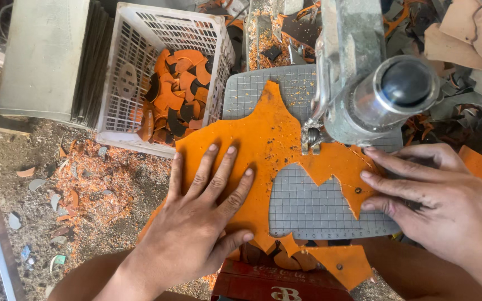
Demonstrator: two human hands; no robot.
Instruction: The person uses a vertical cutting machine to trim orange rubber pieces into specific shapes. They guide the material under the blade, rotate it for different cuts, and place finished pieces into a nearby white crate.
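- The left hand (205, 214) lies flat with its 5 fingers spread, palm pressing the orange sheet (263, 150) down on the grey gridded mat (308, 206) near the mat's left edge.
- The right hand (436, 198) rests its fingertips on the sheet's jagged right part, fingers stretched out and close together, pinching nothing.
- The orange sheet covers the mat's left side and middle, with cut-out gaps showing the grid; a tab hangs over the mat's near edge.
- A grey metal press head (375, 83) stands over the mat's far right corner, its foot touching the sheet.
- A white plastic crate (140, 56) sits beyond the mat's far left corner; it holds a heap of curved orange and black cut pieces (179, 92).
- Orange scraps (85, 184) litter the ground left of the mat.
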